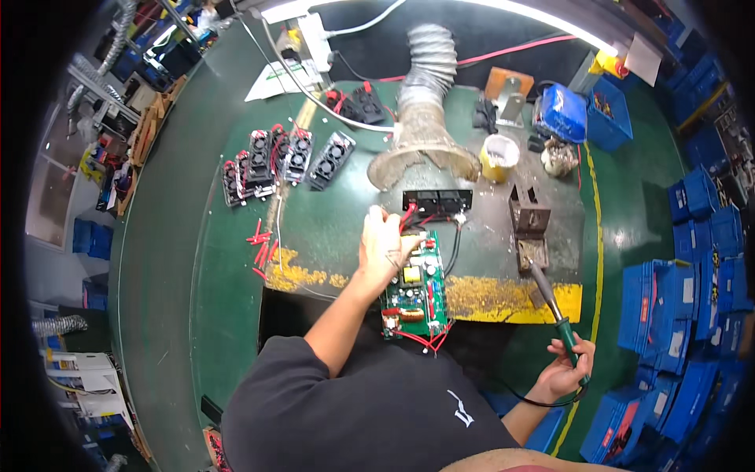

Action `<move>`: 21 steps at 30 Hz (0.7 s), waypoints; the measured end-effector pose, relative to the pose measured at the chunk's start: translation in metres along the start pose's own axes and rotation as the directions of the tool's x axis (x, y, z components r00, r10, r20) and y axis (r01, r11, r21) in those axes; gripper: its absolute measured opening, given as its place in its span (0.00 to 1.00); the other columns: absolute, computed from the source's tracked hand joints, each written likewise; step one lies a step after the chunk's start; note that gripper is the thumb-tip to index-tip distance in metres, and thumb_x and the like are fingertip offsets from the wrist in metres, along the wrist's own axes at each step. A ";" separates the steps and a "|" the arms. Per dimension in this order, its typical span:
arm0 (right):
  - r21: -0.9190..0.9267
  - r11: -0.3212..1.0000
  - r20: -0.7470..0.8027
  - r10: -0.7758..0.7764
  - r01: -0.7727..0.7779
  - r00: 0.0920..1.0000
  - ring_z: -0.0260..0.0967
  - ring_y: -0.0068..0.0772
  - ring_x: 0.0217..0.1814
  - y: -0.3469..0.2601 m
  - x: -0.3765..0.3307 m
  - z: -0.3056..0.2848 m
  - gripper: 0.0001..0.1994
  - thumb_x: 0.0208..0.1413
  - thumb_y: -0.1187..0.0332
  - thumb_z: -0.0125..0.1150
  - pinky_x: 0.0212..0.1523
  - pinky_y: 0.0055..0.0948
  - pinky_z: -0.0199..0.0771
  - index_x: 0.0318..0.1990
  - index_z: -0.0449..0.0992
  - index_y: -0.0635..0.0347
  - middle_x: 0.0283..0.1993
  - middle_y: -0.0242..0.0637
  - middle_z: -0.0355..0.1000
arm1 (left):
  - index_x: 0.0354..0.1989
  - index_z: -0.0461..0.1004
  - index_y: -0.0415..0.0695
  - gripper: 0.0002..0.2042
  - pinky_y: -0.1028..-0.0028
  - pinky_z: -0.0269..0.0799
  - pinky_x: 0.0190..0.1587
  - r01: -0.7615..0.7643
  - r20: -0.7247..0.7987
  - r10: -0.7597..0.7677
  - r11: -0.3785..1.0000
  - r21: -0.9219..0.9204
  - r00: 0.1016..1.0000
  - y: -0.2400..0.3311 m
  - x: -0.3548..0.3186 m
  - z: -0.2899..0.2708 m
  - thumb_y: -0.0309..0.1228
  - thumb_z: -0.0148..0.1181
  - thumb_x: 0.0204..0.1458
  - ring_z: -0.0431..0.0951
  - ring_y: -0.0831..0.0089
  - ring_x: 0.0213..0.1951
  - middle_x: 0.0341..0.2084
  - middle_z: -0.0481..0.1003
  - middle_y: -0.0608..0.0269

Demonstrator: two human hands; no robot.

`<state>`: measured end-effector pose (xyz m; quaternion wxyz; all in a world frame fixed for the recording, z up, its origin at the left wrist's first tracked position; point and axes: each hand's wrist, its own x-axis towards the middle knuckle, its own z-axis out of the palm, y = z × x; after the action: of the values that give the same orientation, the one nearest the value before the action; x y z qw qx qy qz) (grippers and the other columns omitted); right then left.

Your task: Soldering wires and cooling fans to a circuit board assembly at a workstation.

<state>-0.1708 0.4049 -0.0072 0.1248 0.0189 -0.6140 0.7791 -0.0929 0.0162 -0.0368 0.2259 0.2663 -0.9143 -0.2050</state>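
My left hand (381, 245) is closed at the upper left corner of a green circuit board (432, 297), its thumb over the board. A red wire (407, 214) runs from a black fan panel (437, 202) in between its finger and thumb. The board carries coils, a yellow transformer and red wires at its near end. Out to the right, my right hand (568, 370) is wrapped around the green handle of a soldering iron (565, 334). The iron's tip points into the small tray of a rusty metal iron stand (531, 228).
A fume duct (425, 102) with a wide hood opens behind the panel. Several fan panels (299, 156) and red sleeve pieces (263, 250) lie at left. A yellow-white pot (499, 157) stands behind the iron stand. Blue bins (661, 307) are stacked at right.
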 end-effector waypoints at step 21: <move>0.052 0.997 0.034 -0.063 0.061 0.997 0.78 0.41 0.28 -0.012 -0.024 0.004 0.15 0.65 0.58 0.46 0.27 0.30 0.80 0.34 0.70 0.60 0.45 0.46 0.73 | 0.31 0.76 0.42 0.08 0.56 0.73 0.44 -0.184 -0.051 0.183 0.983 -0.019 0.982 -0.012 0.009 -0.004 0.26 0.70 0.43 0.73 0.48 0.43 0.35 0.72 0.50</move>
<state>-0.1458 0.3998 0.0010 0.1374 0.0551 -0.5952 0.7898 -0.0933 0.0004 -0.0370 0.2692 0.1832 -0.9268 -0.1873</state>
